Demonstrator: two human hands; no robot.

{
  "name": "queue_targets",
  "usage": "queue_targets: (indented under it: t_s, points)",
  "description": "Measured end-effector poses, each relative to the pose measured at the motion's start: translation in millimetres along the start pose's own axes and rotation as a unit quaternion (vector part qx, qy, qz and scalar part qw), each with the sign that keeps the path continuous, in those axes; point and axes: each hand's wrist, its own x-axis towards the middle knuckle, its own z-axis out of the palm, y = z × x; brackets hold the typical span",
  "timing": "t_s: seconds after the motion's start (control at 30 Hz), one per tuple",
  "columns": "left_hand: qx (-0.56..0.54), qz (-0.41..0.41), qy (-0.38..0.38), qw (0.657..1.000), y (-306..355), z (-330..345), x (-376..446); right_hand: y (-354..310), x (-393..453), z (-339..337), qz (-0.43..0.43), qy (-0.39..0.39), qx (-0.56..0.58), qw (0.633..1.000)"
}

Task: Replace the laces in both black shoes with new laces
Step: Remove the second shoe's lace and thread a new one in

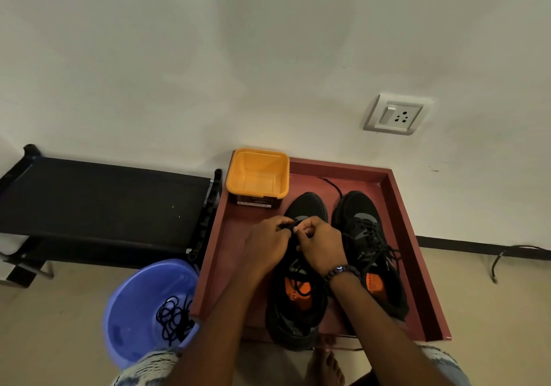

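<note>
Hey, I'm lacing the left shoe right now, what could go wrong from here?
1. Both hands, left and right, pinch the lace near the toe of the left shoe; its slack lies looped over the orange insole and might tangle or skip an eyelet.
2. The right shoe has loose lace ends hanging beside your right wrist; your bracelet could snag them.
3. Old laces in the blue tub look alike, so a mix-up is possible.

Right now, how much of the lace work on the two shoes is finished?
The right shoe looks laced. Removed laces lie in the blue basin, and the yellow box is empty. Both hands, left and right, pinch a lace over the left shoe; finishing it remains.
</note>
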Motion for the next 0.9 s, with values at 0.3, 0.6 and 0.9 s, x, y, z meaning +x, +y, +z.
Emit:
queue_targets:
  t_s: [0.3, 0.6, 0.9]
  points:
    - [0.01, 0.009, 0.006, 1.0, 2, 3, -1, -3, 0, 16, 0.05, 0.062, 0.011, 0.997]
    - [0.002, 0.011, -0.01, 1.0, -1, -3, -2, 3, 1, 9, 0.136, -0.004, 0.24, 0.961]
    - [0.102, 0.029, 0.015, 0.994, 4, 1, -2, -4, 4, 9, 0.123, 0.019, 0.158, 0.98]
